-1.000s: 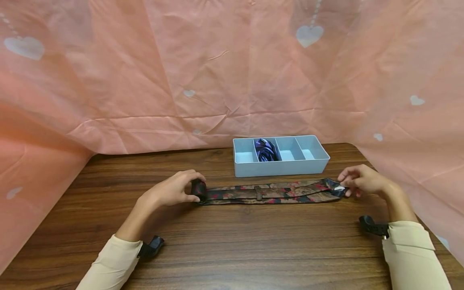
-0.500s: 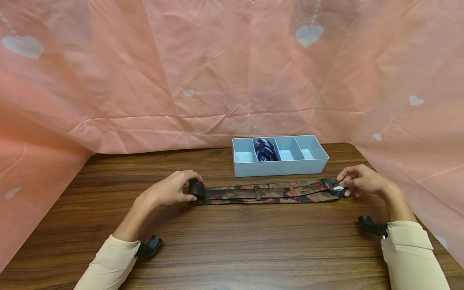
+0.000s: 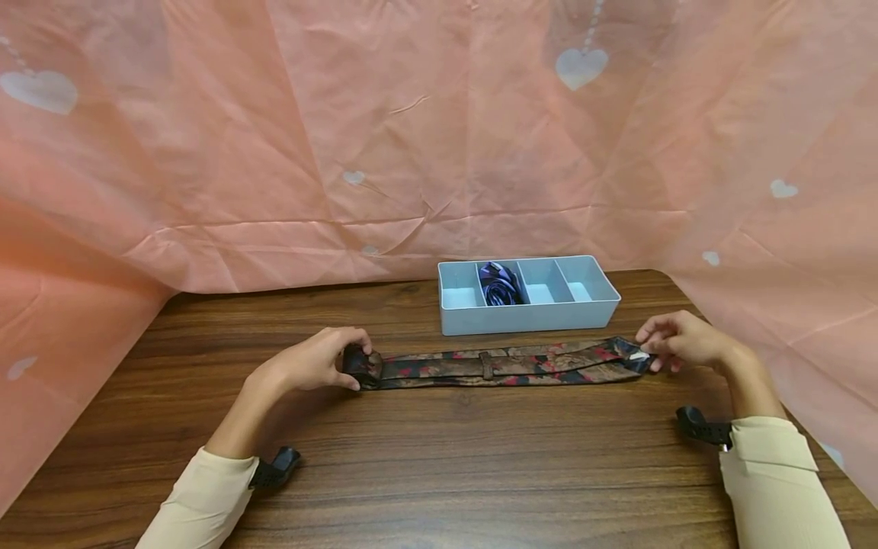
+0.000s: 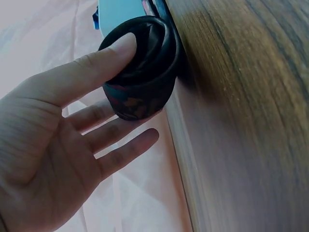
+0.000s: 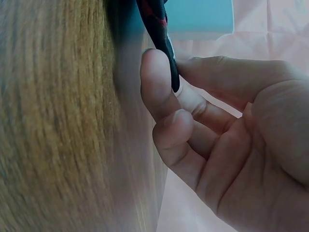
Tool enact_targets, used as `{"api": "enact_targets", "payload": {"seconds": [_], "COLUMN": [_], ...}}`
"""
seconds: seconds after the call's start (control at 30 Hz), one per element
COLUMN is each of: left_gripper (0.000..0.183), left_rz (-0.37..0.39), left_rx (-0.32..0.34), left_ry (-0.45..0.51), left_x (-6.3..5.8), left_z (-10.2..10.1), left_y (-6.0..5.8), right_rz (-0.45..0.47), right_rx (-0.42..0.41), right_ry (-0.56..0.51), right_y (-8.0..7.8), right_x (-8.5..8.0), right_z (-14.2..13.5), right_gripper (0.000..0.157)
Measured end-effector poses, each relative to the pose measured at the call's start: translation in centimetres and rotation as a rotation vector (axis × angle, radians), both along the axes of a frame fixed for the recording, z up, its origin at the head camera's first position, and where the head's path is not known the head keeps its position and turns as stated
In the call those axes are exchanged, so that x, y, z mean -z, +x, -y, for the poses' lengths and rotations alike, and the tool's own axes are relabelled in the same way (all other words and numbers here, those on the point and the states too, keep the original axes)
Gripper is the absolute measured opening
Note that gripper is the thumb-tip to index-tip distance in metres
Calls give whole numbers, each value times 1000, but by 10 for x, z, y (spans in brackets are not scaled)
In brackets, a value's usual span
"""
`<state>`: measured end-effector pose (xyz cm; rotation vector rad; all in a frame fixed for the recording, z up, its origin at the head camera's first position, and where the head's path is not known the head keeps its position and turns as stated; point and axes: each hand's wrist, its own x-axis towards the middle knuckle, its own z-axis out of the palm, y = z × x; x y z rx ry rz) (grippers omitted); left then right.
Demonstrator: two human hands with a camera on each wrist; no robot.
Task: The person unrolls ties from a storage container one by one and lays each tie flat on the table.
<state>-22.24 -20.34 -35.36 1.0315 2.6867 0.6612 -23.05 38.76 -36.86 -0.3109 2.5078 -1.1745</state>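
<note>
A person's left hand (image 3: 302, 364) grips the coiled end of a patterned necktie (image 3: 428, 367), thumb and fingers on opposite sides. The rest stretches rightward along a wooden table (image 3: 439, 465), before a divided box (image 3: 528, 318) holding a rolled blue tie (image 3: 501, 287), to the right hand (image 3: 688, 341), pinching its tip. Light, even tension and aligned layers should keep the coil tight.
</note>
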Motion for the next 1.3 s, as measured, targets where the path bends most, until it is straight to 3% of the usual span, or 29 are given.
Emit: {"api": "enact_targets", "payload": {"seconds": [0.67, 1.13, 1.3], "left_gripper": [37, 38, 38], "left_rz": [-20, -15, -15], "left_rx": [10, 23, 22], "left_ry": [41, 40, 34], "left_x": [4, 1, 1], "left_z": [-1, 0, 0], "left_y": [1, 1, 0], "right_rz": [-1, 6, 10], "right_rx": [-8, -56, -58], "right_ry": [-10, -130, -128], "right_y": [1, 1, 1], "right_x": [1, 4, 6], "right_z": [-2, -11, -11], "right_gripper": [20, 32, 32]}}
